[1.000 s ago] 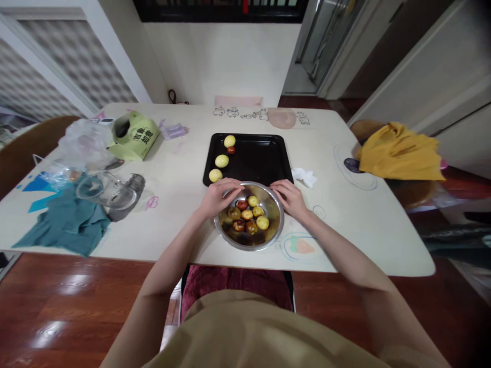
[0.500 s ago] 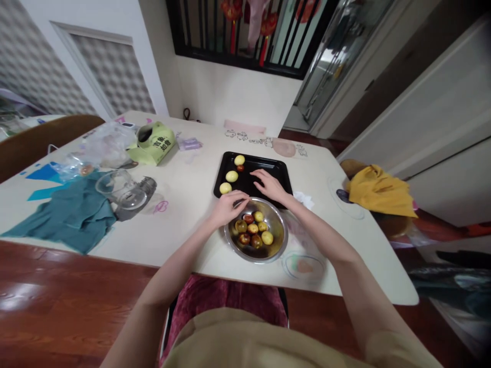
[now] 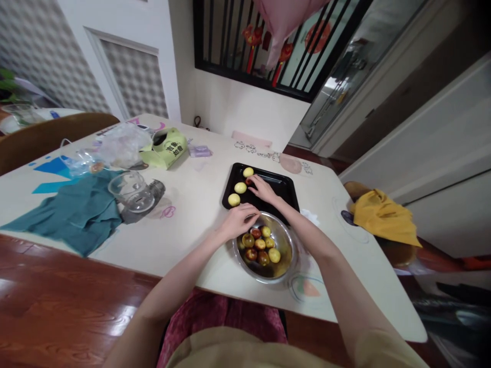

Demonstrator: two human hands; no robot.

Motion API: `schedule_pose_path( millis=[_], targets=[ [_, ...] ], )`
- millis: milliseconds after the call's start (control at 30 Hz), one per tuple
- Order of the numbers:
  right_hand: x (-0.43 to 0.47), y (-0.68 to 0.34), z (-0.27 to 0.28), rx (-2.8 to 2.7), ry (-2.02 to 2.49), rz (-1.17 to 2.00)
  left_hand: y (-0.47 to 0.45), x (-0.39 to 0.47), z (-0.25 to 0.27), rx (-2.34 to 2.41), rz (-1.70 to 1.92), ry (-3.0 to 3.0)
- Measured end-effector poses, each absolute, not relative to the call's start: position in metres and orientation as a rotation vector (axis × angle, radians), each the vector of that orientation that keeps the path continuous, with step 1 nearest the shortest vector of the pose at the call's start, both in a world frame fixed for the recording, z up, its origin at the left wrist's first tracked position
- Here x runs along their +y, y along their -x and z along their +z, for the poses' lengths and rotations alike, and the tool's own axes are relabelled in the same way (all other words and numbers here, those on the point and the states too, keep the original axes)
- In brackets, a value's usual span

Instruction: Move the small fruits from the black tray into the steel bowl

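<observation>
From my end, R hand (image 3: 264, 189) is nearer: small red fruit (image 3: 247, 181) is in the black tray (image 3: 282, 180), just L of its fingertips, part hidden, so I can't tell long axis or whether that grip has it pinched. L hand (image 3: 240, 219) is at the steel bowl's (image 3: 284, 246) rim, tray side; can't tell if that grip's wide or narrow. Count on counter (image 3: 199, 184): 1 tray w/ 3 yellow fruits (image 3: 240, 187) + 1 red; 1 bowl w/ approx. 8 mixed fruits (image 3: 260, 244).
</observation>
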State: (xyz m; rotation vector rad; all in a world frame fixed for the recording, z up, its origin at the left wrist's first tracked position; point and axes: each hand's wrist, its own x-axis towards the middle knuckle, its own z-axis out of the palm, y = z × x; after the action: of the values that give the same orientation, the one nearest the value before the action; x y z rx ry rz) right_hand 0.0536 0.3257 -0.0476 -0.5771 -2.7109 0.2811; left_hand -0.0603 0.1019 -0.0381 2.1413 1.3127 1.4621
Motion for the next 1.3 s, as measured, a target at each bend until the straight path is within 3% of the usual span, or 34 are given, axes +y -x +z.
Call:
schedule_pose_path(
  millis=[500, 767, 1033, 1300],
  targets=[
    [0.315, -0.055, -0.038, -2.638, 0.543, 0.354, 0.062, 0.101, -0.036, 1.342, 1.482, -2.074],
    [0.233, -0.135, 0.008, -2.316, 0.435, 0.467, 0.062, 0.101, -0.037, 1.333, 1.482, -2.097],
    [0.145, -0.175, 0.026, -2.667, 0.197, 0.880, 0.063, 0.100, -0.037, 1.340, 1.508, -2.044],
    [0.120, -0.173, 0.009, -2.917, -0.092, 0.949, 0.065, 0.096, -0.031, 1.395, 1.479, -2.017]
  ],
)
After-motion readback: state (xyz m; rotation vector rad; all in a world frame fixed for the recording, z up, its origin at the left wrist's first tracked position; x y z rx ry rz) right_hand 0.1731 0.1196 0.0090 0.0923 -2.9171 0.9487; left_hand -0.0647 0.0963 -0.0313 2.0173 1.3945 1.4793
